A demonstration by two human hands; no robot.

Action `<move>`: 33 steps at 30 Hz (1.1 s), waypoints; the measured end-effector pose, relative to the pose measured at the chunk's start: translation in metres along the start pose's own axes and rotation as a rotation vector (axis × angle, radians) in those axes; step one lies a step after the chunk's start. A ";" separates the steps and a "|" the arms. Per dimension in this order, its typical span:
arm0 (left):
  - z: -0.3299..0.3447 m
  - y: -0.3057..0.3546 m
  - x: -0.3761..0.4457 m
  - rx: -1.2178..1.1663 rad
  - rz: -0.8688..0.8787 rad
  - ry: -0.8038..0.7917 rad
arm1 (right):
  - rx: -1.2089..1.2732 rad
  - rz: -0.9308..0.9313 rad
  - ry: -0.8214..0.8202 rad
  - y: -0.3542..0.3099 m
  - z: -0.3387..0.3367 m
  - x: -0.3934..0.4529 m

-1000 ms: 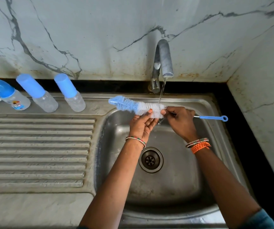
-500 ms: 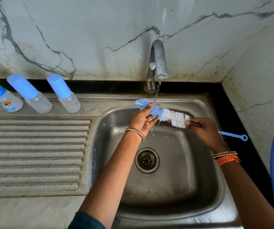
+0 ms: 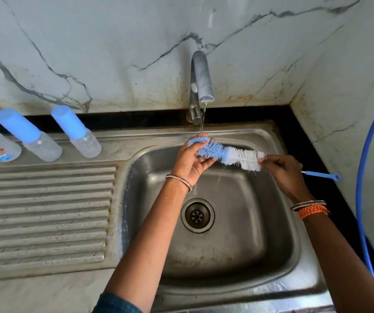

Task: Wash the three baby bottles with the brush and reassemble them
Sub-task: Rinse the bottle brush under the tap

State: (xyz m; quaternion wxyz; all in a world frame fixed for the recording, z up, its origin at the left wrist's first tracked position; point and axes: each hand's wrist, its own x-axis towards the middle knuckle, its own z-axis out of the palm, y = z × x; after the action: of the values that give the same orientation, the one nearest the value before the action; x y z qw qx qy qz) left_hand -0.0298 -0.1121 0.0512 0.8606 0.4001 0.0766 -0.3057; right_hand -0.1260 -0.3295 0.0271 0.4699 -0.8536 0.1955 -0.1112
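Over the sink (image 3: 299, 256), both hands hold the brush (image 3: 229, 155) under a thin stream from the tap (image 3: 200, 80). The left hand (image 3: 191, 160) wraps its fingers round the blue bristle tip; the right hand (image 3: 283, 173) pinches the wire stem just past the white bristles (the blue handle sticks out behind it). Three capped bottles (image 3: 75, 132) lie in a row on the surface at the back left, well apart from the brush.

Soft even daylight, sharp focus, wide-angle bending at edges.
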 end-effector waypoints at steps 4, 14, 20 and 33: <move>0.000 0.009 -0.004 0.025 0.031 -0.011 | 0.026 -0.024 0.009 -0.003 0.007 0.005; -0.052 0.038 -0.016 -0.350 0.135 0.149 | -0.148 -0.179 -0.103 -0.061 0.059 0.053; -0.060 0.027 -0.015 -0.279 0.114 0.173 | -0.268 -0.194 -0.263 -0.097 0.092 0.058; -0.075 0.026 -0.006 -0.189 0.130 0.273 | -0.193 -0.044 0.007 -0.109 0.136 0.117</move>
State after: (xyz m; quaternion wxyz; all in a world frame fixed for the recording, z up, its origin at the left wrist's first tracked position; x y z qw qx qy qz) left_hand -0.0110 -0.0414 0.0194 0.8939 0.3595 0.1950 -0.1838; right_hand 0.0551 -0.2253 0.0471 0.3822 -0.8986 0.1882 -0.1049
